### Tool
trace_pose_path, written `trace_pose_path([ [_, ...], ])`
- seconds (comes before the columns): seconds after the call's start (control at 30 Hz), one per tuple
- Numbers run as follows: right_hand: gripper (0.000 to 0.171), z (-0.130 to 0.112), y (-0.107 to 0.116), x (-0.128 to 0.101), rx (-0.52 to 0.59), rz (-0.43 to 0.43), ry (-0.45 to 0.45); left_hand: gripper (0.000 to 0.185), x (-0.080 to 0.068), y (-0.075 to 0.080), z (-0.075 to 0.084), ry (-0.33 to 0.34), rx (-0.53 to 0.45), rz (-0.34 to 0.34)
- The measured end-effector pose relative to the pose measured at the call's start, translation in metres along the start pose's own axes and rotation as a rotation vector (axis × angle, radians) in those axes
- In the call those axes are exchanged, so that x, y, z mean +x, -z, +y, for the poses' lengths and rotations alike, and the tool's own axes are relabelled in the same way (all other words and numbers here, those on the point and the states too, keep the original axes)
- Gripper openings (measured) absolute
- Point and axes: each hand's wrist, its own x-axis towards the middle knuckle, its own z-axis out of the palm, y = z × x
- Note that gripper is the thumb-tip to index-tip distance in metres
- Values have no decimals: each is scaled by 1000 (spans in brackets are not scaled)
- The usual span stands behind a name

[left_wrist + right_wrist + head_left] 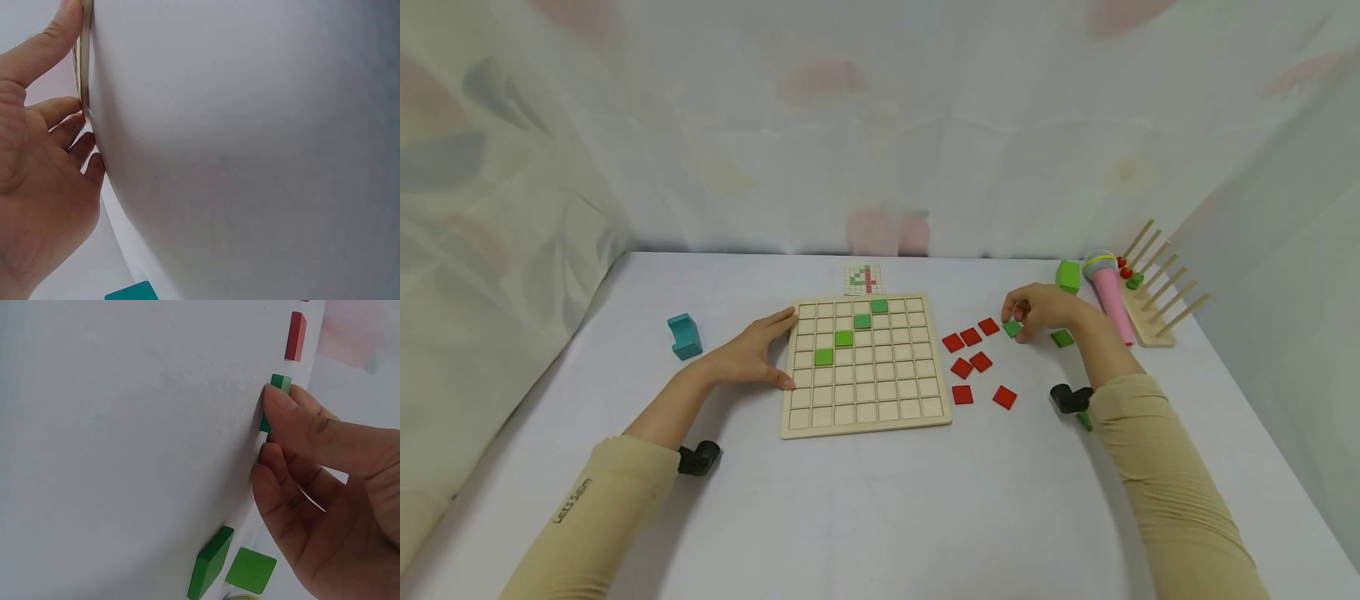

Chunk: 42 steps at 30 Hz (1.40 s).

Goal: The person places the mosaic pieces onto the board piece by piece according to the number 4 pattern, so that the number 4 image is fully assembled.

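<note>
**Right hand pinches a green tile beside the grid board**

The right hand pinches a small flat green square tile between thumb and curled fingers, low on the white worktop just right of the red square tiles. In the right wrist view only the tile's top corner and a sliver of its edge show; the rest is hidden behind the thumb. A second green tile lies just beside the hand.

The left hand rests against the left edge of the pale wooden grid board, fingers straight and lightly spread, thumb along the edge. Four green tiles sit in a diagonal on the board.

The left wrist view shows the board only as a thin rim. The small pattern card behind the board is too small to read.
</note>
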Motion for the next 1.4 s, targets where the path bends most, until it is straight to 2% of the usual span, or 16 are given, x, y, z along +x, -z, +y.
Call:
trace_pose_path([
  [0.3,23,3,-1,3,-38,24,15,119,0,0,-1,9,-2,1],
  [0.5,23,3,1,2,-55,28,35,119,0,-1,-3,-9,3,5],
  [0.9,24,4,3,2,-84,58,21,119,1,-1,-4,-1,1,0],
  [1.13,10,-1,7,-3,-49,41,44,120,0,-2,-2,-6,4,6],
  [1.27,10,-7,8,-5,-3,49,53,120,0,-1,-1,3,8,1],
  [1.4,10,-16,7,-4,-4,78,62,119,1,-1,-1,8,5,-4],
])
